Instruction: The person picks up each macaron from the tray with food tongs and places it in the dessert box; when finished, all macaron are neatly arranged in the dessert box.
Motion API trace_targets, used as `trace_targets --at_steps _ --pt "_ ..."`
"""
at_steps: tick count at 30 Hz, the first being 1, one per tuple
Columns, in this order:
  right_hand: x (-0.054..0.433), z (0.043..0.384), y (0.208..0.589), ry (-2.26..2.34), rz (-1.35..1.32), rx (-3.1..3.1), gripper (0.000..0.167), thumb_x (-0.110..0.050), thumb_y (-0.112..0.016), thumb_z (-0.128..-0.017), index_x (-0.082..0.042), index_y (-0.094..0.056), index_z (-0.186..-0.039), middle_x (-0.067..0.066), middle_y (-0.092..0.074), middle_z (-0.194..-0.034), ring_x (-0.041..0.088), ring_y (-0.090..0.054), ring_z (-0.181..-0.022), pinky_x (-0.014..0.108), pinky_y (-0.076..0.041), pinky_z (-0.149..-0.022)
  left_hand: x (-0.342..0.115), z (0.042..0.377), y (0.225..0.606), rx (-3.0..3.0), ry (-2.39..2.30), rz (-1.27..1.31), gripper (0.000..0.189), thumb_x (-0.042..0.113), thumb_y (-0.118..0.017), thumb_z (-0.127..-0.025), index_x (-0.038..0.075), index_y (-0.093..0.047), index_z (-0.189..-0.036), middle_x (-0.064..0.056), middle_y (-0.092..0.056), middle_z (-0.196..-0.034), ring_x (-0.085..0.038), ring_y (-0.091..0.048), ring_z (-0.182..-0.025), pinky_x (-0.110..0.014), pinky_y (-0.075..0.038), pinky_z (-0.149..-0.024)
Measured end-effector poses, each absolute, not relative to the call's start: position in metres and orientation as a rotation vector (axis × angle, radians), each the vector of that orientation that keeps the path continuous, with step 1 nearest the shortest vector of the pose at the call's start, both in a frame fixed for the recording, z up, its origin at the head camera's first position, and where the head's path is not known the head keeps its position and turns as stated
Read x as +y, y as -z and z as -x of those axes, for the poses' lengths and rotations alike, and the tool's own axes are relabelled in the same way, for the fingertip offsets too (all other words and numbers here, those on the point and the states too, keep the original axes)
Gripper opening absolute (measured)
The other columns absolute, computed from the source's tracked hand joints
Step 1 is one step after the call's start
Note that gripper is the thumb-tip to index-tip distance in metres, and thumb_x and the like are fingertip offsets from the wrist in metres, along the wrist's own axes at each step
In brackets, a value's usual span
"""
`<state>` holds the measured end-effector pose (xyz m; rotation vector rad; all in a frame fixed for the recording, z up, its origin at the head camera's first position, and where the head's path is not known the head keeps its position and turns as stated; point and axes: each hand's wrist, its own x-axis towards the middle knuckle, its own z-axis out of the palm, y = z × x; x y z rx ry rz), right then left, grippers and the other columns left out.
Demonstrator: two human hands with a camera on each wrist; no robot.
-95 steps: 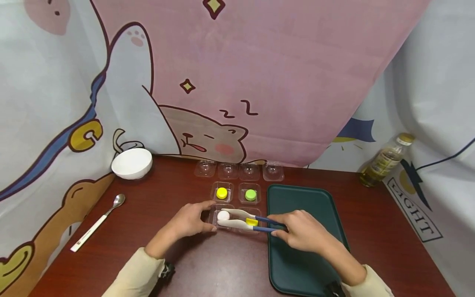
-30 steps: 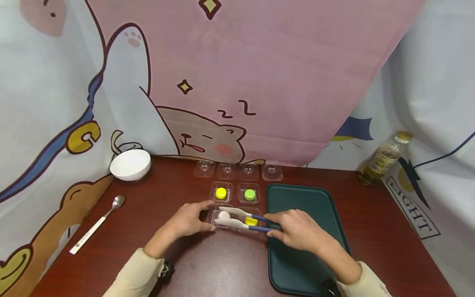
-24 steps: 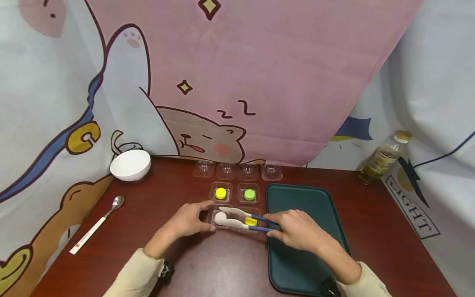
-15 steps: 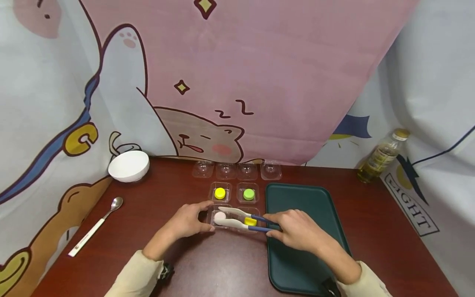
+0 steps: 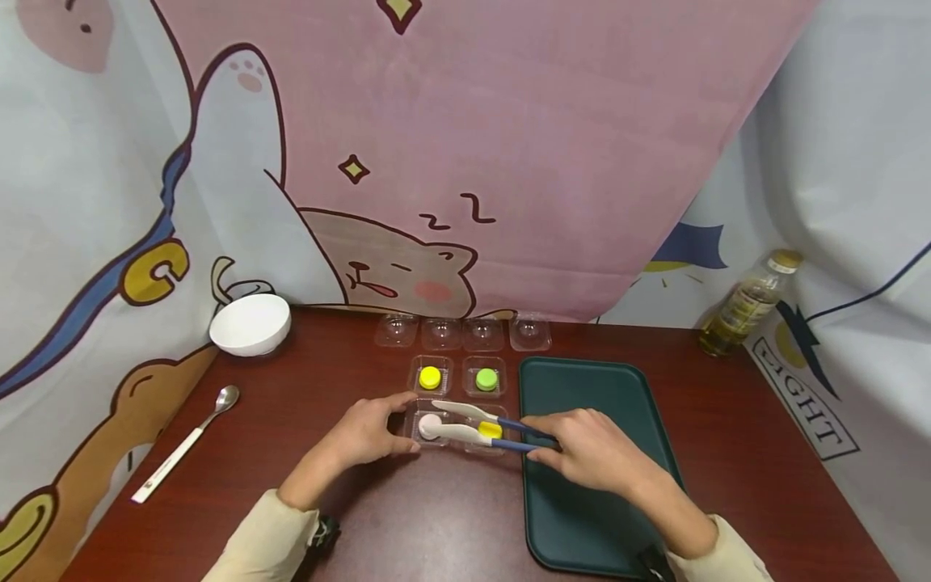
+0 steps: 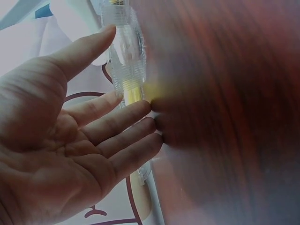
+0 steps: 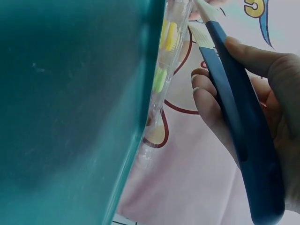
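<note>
In the head view, my left hand (image 5: 367, 434) holds a clear plastic box (image 5: 424, 443) by its left side, with thumb and index finger at opposite edges. Its other fingers stretch out loosely in the left wrist view. A pale pink macaron (image 5: 429, 426) lies in that box. My right hand (image 5: 589, 450) grips blue-handled tongs (image 5: 512, 446) with cream tips. The tips stand apart over the box, the nearer one overlapping the macaron. A yellow macaron (image 5: 490, 430) in the neighbouring box shows between the tong arms.
Behind are two boxes with a yellow macaron (image 5: 430, 377) and a green macaron (image 5: 486, 379). Several clear domed lids (image 5: 483, 334) line the back. A dark green tray (image 5: 582, 525) lies under my right forearm. A bowl (image 5: 250, 325), spoon (image 5: 185, 444) and oil bottle (image 5: 749, 305) stand farther out.
The pale pink macaron was between the tong tips earlier; it has come free and shifted left inside the box. The tongs have lifted slightly away. My left hand stays put.
</note>
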<state>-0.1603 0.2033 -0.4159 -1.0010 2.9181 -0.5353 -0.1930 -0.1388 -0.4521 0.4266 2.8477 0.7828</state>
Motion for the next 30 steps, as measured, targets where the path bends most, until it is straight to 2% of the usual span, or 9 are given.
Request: trace_targets --at_steps 7,10,14,22,30 --pt "0.211 0.158 0.416 0.580 0.946 2.962 0.040 -0.030 -0.078 -0.089 -0.014 -0.073 -0.125 -0.001 -0.077 -0.097 -0.006 -0.034 -0.050 0.017 -0.031 -0.046 -0.140 0.193 0.454 2.853 -0.796 -0.433 0.081 0.035 -0.092 -0.071 0.016 -0.059 -0.142 -0.008 -0.074 -0.124 -0.034 -0.067 -0.116 -0.049 -0.053 -0.098" --pt "0.216 0.157 0.417 0.592 0.915 2.978 0.041 -0.031 -0.078 -0.089 -0.014 -0.072 -0.125 -0.009 -0.071 -0.081 -0.006 -0.032 -0.049 0.017 -0.030 -0.046 -0.141 0.193 0.455 2.851 -0.796 -0.429 0.081 0.035 -0.092 -0.070 0.016 -0.059 -0.142 -0.009 -0.074 -0.124 -0.033 -0.067 -0.117 -0.049 -0.053 -0.099" --pt "0.226 0.158 0.417 0.617 0.864 2.999 0.043 -0.031 -0.078 -0.089 -0.012 -0.072 -0.127 -0.015 -0.047 -0.060 -0.006 -0.029 -0.048 0.017 -0.027 -0.045 -0.141 0.193 0.456 2.846 -0.783 -0.419 0.081 0.035 -0.093 -0.070 0.016 -0.060 -0.141 -0.009 -0.074 -0.123 -0.034 -0.067 -0.117 -0.049 -0.053 -0.099" --pt "0.260 0.160 0.410 0.611 0.715 3.121 0.045 -0.033 -0.076 -0.091 -0.014 -0.070 -0.131 -0.018 -0.040 -0.052 -0.005 -0.027 -0.043 0.018 -0.028 -0.042 -0.141 0.191 0.456 2.839 -0.781 -0.408 0.082 0.036 -0.093 -0.070 0.015 -0.060 -0.141 -0.011 -0.074 -0.124 -0.035 -0.066 -0.119 -0.049 -0.053 -0.100" --pt "0.300 0.154 0.409 0.568 0.524 3.250 0.045 -0.031 -0.076 -0.091 -0.011 -0.069 -0.130 -0.015 -0.033 -0.049 -0.001 -0.025 -0.043 0.020 -0.026 -0.043 -0.140 0.193 0.455 2.848 -0.783 -0.431 0.082 0.036 -0.092 -0.070 0.015 -0.059 -0.142 -0.012 -0.073 -0.126 -0.036 -0.065 -0.121 -0.050 -0.051 -0.102"
